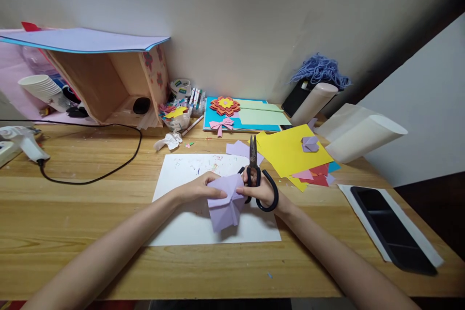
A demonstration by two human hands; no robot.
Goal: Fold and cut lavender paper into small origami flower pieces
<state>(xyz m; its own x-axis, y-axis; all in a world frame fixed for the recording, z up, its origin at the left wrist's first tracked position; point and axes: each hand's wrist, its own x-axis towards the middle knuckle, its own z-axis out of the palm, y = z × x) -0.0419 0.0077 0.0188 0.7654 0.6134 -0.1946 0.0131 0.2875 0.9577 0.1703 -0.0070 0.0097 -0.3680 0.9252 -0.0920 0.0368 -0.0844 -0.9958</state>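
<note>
A folded piece of lilac paper is held above a white sheet marked with coloured specks. My left hand pinches its left side, the thumb lying on top. From the right, my right hand grips the same paper between thumb and fingers. Black-handled scissors hang on the fingers of that hand, blades pointing away from me and nearly closed. Just beyond lie lilac paper pieces and a yellow sheet with a small folded lilac piece on it.
A glue gun with a black cord lies left, before an open box. At the back are a paper flower, a pink bow and a bag of scraps. A phone and paper rolls are right.
</note>
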